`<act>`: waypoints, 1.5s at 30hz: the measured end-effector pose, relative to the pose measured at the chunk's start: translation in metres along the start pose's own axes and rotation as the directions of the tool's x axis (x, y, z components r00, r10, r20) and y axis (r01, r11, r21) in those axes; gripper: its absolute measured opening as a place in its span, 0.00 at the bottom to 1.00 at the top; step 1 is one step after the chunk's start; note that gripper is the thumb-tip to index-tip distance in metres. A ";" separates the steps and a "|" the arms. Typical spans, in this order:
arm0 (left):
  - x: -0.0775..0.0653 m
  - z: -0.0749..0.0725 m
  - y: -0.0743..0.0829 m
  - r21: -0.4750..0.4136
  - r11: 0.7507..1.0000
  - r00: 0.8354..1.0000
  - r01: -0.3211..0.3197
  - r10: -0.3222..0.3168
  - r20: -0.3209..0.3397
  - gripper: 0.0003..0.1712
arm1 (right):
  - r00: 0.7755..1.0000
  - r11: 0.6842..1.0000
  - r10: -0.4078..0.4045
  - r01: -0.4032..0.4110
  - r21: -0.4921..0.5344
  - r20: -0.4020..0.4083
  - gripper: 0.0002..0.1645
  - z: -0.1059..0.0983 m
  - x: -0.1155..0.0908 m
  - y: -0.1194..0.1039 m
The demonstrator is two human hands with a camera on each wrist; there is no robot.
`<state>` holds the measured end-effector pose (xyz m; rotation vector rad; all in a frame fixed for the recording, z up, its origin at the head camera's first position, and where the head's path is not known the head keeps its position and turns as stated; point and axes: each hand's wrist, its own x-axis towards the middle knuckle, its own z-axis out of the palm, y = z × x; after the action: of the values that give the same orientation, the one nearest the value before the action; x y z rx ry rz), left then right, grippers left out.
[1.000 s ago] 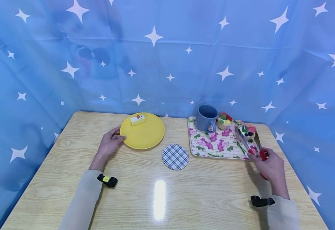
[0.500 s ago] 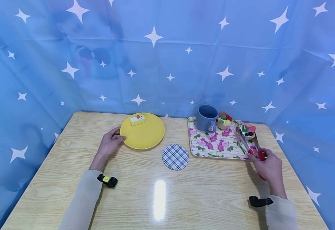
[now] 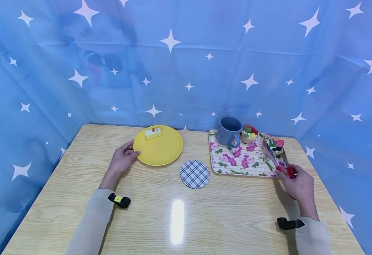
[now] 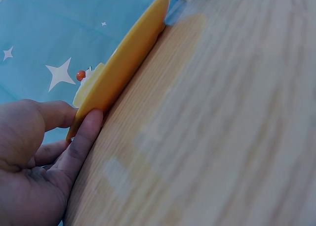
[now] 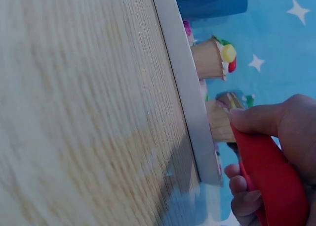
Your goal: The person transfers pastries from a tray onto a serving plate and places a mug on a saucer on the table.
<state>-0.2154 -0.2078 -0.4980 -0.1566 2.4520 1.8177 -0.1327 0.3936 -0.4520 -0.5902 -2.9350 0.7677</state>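
The right hand (image 3: 297,184) grips the red-handled metal tongs (image 3: 276,157), whose arms have narrowed around the fruit-topped tart (image 3: 275,144) at the floral tray's (image 3: 237,166) far right; it looks clamped. The left hand (image 3: 122,159), fingers loose, steadies the round yellow plate (image 3: 160,148) as before.

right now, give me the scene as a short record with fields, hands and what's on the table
left hand: touches the rim of the yellow plate
right hand: grips red-handled tongs, tips at a fruit tart
plate: small cake slice near its far edge
floral tray: blue mug, second fruit tart
coaster: plaid, between plate and tray
table: light wood
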 end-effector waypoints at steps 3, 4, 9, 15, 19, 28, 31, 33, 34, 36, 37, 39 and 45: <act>0.000 0.000 -0.001 0.012 1.000 1.000 -0.002 0.002 -0.001 0.38 | 1.000 1.000 0.010 -0.010 0.000 -0.001 0.52 0.000 -0.001 0.000; 0.001 0.000 -0.001 0.010 1.000 1.000 0.000 0.000 -0.003 0.38 | 1.000 1.000 0.013 -0.013 0.000 -0.002 0.52 0.000 -0.001 0.000; 0.001 0.000 -0.001 0.001 1.000 1.000 0.001 -0.001 0.000 0.38 | 1.000 1.000 0.013 -0.013 0.002 -0.002 0.52 -0.001 -0.002 0.000; 0.000 -0.001 0.000 -0.023 1.000 1.000 0.014 -0.014 0.004 0.38 | 1.000 1.000 0.010 -0.010 0.008 0.005 0.52 -0.005 -0.004 -0.003; 0.000 -0.001 -0.001 -0.007 1.000 1.000 0.013 -0.013 0.001 0.38 | 1.000 1.000 0.007 -0.007 0.006 0.007 0.52 -0.006 -0.005 -0.006; 0.000 -0.001 -0.001 -0.008 1.000 1.000 0.011 -0.011 0.002 0.38 | 1.000 1.000 -0.027 0.027 0.010 -0.007 0.52 -0.008 -0.009 -0.014; 0.000 -0.001 0.000 -0.005 1.000 1.000 0.007 -0.007 0.000 0.38 | 0.999 0.999 -0.033 0.033 0.013 -0.006 0.52 -0.009 -0.011 -0.017; 0.000 -0.001 0.000 -0.003 1.000 1.000 0.004 -0.004 0.000 0.38 | 0.999 0.999 -0.036 0.036 0.015 -0.005 0.52 -0.010 -0.013 -0.019; 0.000 -0.001 0.000 -0.004 1.000 1.000 0.003 -0.003 0.001 0.38 | 0.999 0.999 -0.039 0.039 0.017 -0.005 0.52 -0.010 -0.013 -0.021; 0.000 -0.001 0.000 -0.007 1.000 1.000 0.001 -0.001 0.004 0.38 | 0.999 0.999 -0.047 0.047 0.016 -0.008 0.52 -0.011 -0.014 -0.023; 0.000 -0.001 0.000 -0.009 1.000 1.000 0.001 -0.001 0.005 0.38 | 0.999 0.999 -0.052 0.052 0.015 -0.009 0.52 -0.011 -0.015 -0.024; 0.001 -0.001 -0.001 -0.015 1.000 1.000 -0.001 0.001 0.008 0.38 | 0.998 0.998 -0.068 0.069 0.012 -0.017 0.52 -0.012 -0.016 -0.027; 0.002 -0.001 -0.002 -0.034 0.999 1.000 -0.002 0.002 0.016 0.38 | 0.990 0.991 -0.136 0.136 0.005 -0.047 0.49 -0.014 -0.018 -0.031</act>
<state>-0.2166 -0.2091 -0.4999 -0.1416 2.4124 1.8557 -0.1248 0.3679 -0.4241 -0.3964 -2.8911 0.7404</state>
